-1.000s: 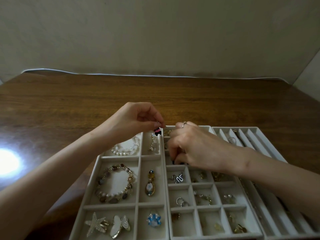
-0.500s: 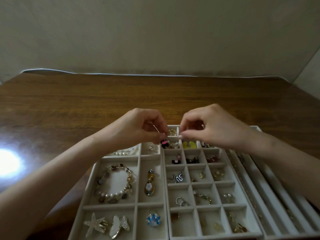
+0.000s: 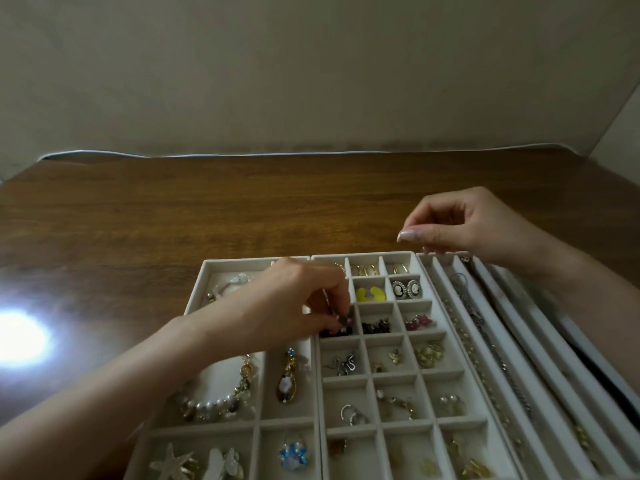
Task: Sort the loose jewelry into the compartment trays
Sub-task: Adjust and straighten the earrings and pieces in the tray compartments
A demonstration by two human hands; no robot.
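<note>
Head: matte gridded tray (image 3: 408,424), pink-black earring (image 3: 342,328)

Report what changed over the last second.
The left hand carried the pink-and-black earring it pinches toward the person, down into a middle tray compartment. The right hand drew away rightward, over the table, fingertips pinched. The beaded bracelet and starfish clip stayed put.

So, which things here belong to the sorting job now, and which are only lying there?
In the job: left hand, pinching a small pink earring over the middle tray; right hand, fingers pinched, what it holds unclear.
Only lying there: pearl bracelet, yellow earrings, blue charm, star clip, all in compartments; the table.
</note>
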